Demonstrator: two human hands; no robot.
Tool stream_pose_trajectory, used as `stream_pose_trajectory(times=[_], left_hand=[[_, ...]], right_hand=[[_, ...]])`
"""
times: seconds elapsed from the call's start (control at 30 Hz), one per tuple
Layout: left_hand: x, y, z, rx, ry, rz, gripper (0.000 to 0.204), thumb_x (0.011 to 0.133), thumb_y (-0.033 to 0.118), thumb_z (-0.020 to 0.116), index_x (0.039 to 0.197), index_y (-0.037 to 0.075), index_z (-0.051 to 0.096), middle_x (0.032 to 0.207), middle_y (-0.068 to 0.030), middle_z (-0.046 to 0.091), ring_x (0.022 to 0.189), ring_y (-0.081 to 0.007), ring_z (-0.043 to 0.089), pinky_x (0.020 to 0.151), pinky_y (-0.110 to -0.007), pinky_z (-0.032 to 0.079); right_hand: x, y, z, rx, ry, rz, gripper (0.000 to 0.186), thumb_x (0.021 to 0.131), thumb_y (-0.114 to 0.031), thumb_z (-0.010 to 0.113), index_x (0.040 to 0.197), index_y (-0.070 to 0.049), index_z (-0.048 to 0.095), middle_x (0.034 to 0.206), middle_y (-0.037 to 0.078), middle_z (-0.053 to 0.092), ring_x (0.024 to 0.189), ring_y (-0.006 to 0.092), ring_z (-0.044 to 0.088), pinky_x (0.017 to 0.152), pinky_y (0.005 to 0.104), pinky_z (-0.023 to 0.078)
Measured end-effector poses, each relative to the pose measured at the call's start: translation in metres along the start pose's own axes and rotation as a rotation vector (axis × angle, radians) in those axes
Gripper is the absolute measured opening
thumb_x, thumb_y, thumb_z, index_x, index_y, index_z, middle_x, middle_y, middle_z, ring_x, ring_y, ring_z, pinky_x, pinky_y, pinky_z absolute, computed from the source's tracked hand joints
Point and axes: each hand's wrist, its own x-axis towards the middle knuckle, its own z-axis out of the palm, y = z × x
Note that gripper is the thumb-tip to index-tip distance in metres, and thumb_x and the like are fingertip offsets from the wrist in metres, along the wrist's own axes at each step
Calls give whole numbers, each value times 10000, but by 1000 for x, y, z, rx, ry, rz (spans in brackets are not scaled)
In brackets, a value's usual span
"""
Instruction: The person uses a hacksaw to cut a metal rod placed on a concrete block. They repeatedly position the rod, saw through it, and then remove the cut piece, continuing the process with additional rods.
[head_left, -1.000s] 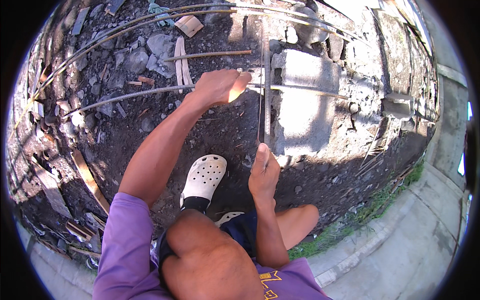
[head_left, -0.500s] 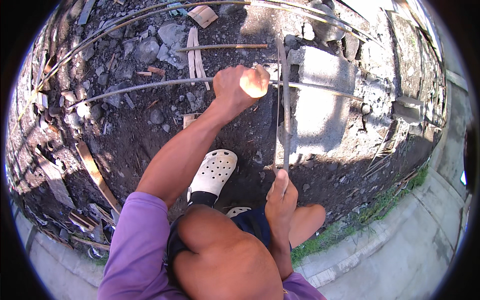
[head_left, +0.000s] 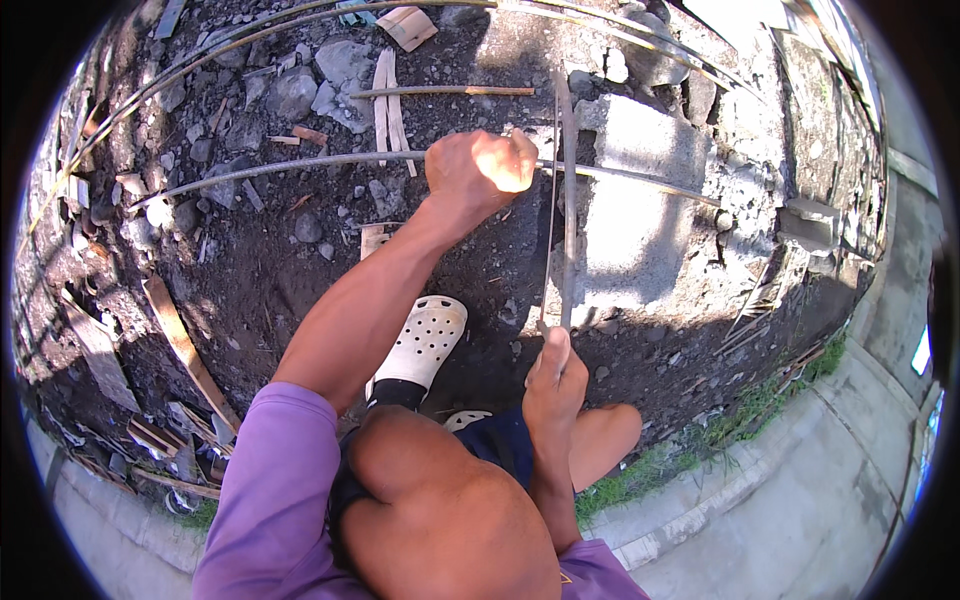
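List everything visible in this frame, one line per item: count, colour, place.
long grey steel bar: one, grey, lying across the dirt, gripped by the left hand.
upright grey steel rod: one, grey, centre, held at its lower end.
pale concrete block: one, light grey, right of centre.
brown wooden planks: several, left edge.
grey stones: many, upper left.
cream perforated clog: one, centre.
green grass strip: lower right, beside the kerb.
purple sleeve: lower left.
left hand: closed on the bar.
right hand: fingers on the rod.
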Motion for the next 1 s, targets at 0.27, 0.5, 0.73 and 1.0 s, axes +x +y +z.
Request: stream_pose_trajectory(times=[0.27,0.5,0.73,1.0], left_hand=[[7,3,-4,2,6,-50,533,1001,336,513,575,64,683,581,-198,650,540,-421,671,536,-502,544],[2,5,2,-23,105,-80,528,990,320,531,545,79,681,574,-188,653,522,-404,668,541,-495,549],[6,4,-5,-22,58,2,526,984,303,548,516,84,649,535,-196,616,512,-403,658,549,-505,541],[1,7,0,-72,115,-43,537,999,324,537,541,73,662,547,-180,633,518,-412,650,546,-512,521]], right_hand=[[2,30,15,-16,89,-176,536,1119,-398,505,858,59,607,617,171,457,575,238,401,568,442,391],[2,10,1,-37,3,46,554,1121,-415,490,862,64,593,632,140,427,613,172,417,577,421,397],[25,24,16,1,60,-167,549,1118,-408,495,861,68,588,644,188,471,591,236,427,575,436,398],[18,-1,-1,-62,18,-113,567,1115,-420,509,820,60,573,621,199,455,577,299,393,582,466,407]])
